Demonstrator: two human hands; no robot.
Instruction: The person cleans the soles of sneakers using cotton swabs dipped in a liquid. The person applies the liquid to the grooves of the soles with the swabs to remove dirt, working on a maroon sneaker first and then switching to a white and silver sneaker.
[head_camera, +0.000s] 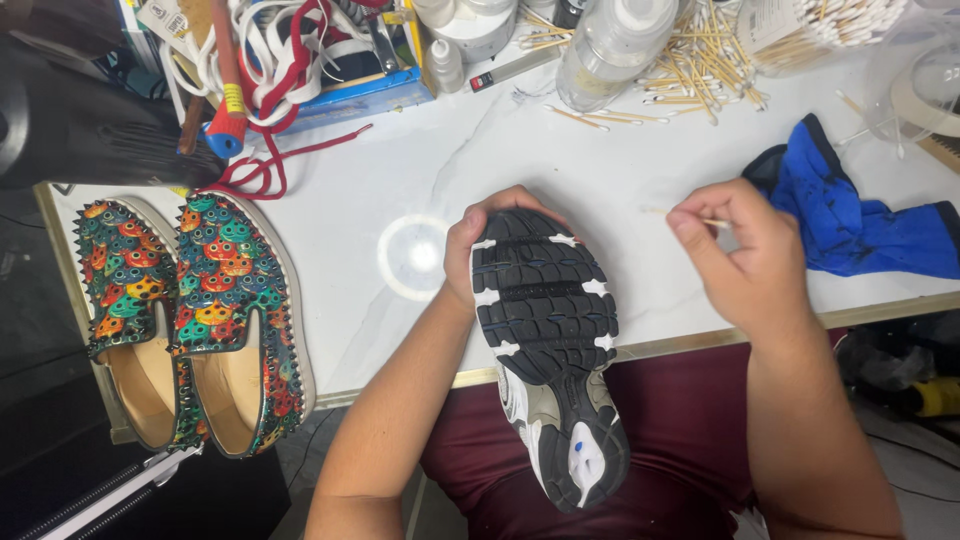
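Observation:
My left hand (478, 240) grips the toe of a white running shoe (553, 345), turned sole-up so its black tread faces me, heel toward my lap. To the right, my right hand (742, 252) pinches a thin wooden cotton swab (658, 212) between thumb and fingers, held just right of the shoe's toe and above the white marble table (420, 170). The swab's tip points left toward the sole.
A pair of colourful spiked slip-on shoes (190, 310) lies at the table's left edge. A blue cloth (850, 220) sits at the right. Behind are loose cotton swabs (690, 70), plastic bottles (610, 40), and a box of red and white laces (290, 60).

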